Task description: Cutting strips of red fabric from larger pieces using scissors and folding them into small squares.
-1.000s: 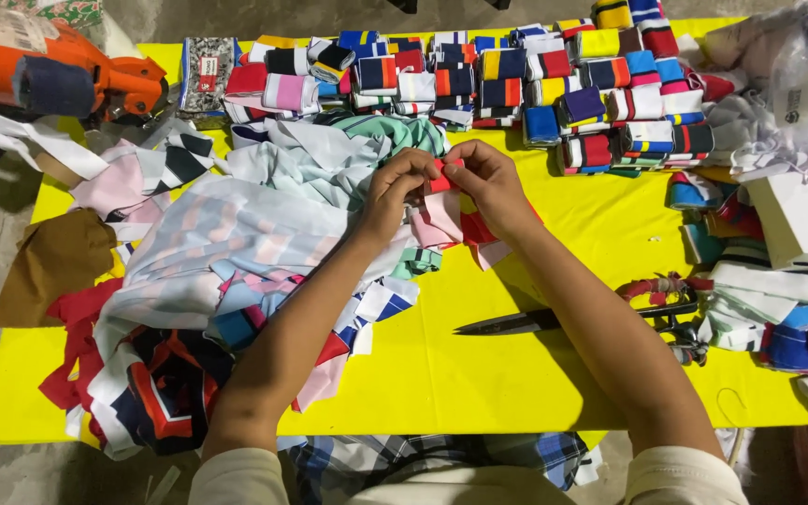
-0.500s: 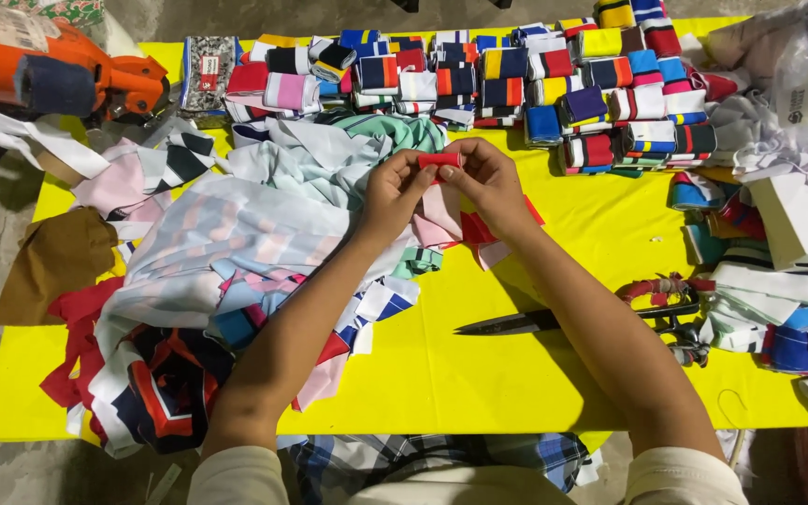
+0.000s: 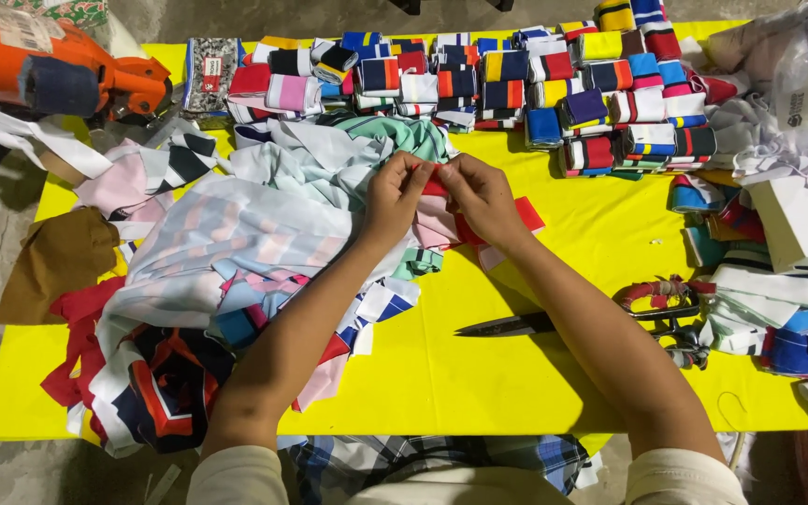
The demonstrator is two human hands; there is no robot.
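Both hands barely shift vs 0.5 s ago. L hand [image 3: 393,194] & R hand [image 3: 481,194] each pinch the red strip [image 3: 434,184], mid-table [image 3: 479,374], beside the fabric pile [image 3: 236,243]. Scissors [image 3: 554,323] lie toward the near edge.

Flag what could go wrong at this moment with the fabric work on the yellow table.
1. The scissors lie open-bladed right beside the right forearm; a sideways sweep could catch the blades.
2. The left hand and right hand pinch a small red fabric strip above the loose fabric heap; if dropped, it could get lost among the scraps.
3. The heap overhangs the yellow table at its left edge and may slide off.
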